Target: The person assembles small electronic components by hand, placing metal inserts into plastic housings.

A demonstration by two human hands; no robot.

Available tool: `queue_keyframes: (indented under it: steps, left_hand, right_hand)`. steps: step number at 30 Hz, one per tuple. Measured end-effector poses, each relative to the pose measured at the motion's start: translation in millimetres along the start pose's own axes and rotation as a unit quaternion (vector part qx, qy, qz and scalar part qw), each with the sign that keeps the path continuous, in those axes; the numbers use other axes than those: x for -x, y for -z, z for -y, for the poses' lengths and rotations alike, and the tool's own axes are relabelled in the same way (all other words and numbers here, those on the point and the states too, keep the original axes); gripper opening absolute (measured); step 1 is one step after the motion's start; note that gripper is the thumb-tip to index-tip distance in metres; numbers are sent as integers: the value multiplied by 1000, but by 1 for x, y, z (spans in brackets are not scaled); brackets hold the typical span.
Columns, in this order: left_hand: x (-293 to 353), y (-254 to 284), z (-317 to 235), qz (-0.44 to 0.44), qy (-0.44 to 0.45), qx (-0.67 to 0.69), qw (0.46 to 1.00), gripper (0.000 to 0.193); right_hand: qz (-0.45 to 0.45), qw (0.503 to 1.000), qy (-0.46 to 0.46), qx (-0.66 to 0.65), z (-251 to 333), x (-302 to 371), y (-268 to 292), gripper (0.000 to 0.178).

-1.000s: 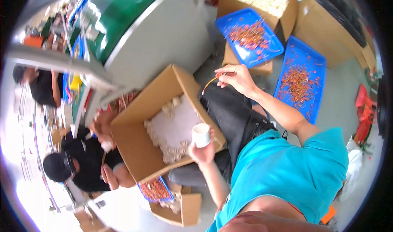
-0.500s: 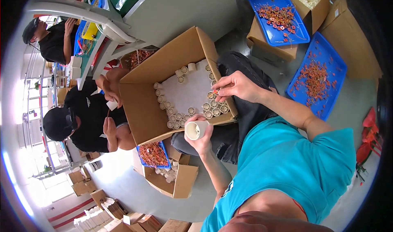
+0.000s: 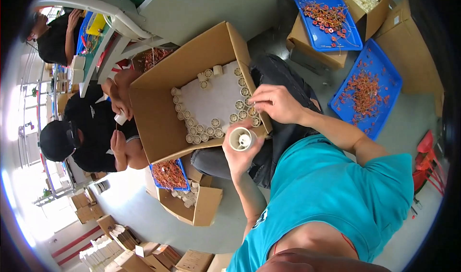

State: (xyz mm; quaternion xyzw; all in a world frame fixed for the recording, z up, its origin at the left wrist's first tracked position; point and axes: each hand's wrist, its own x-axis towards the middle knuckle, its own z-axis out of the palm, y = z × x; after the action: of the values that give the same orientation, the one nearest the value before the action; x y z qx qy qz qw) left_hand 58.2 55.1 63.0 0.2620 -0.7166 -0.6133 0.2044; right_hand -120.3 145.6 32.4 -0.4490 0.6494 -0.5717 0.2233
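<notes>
My left hand [image 3: 237, 157] is wrapped round a hollow white plastic cylinder [image 3: 234, 140]. Its open end faces up, and a small white fitting with dark spots shows inside. To the right of it, above the near right corner of a large cardboard box [image 3: 147, 130], is my right hand [image 3: 278, 105]. Thumb and fingertips are pinched together there; whatever they hold is too small to make out. Inside the box, white cylinders [image 3: 203, 136] of the same kind stand in rows along the edges on a pale sheet [image 3: 211, 101]. A few sit at the far side.
At the right lie two blue trays [image 3: 356, 42] [image 3: 336, 109] with small red-orange wired parts. Another blue tray [image 3: 185, 168] of such parts rests by a smaller carton [image 3: 207, 213]. On the left a co-worker [image 3: 91, 128] in black handles a white cylinder. A machine frame [image 3: 211, 7] stands beyond.
My left hand has moved slightly right and up with the cylinder, its open end now turned more upward. The red-orange piece seen at my right fingertips no longer shows. The view has shifted slightly.
</notes>
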Motion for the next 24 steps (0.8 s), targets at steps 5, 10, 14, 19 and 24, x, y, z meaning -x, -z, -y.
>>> queue_keyframes:
  steps: [5, 10, 14, 19, 24]
  left_hand:
    - [-15, -2, 17, -168, -177, -271, 931, 40]
    - [-11, -2, 22, -191, -124, -219, 949, 43]
    - [-15, -6, 22, -185, -123, -215, 951, 41]
    - [-15, -8, 17, -185, -128, -209, 952, 41]
    - [-15, -9, 15, -183, -125, -207, 953, 42]
  right_hand:
    - [-130, 991, 19, 3, 18, -15, 24, 19]
    - [-70, 987, 144, 5, 57, -12, 26, 20]
    - [-56, 984, 168, -5, 53, -2, 8, 21]
    - [-56, 986, 155, -14, 44, 0, -1, 21]
    - [-54, 986, 155, 2, 40, 0, -4, 20]
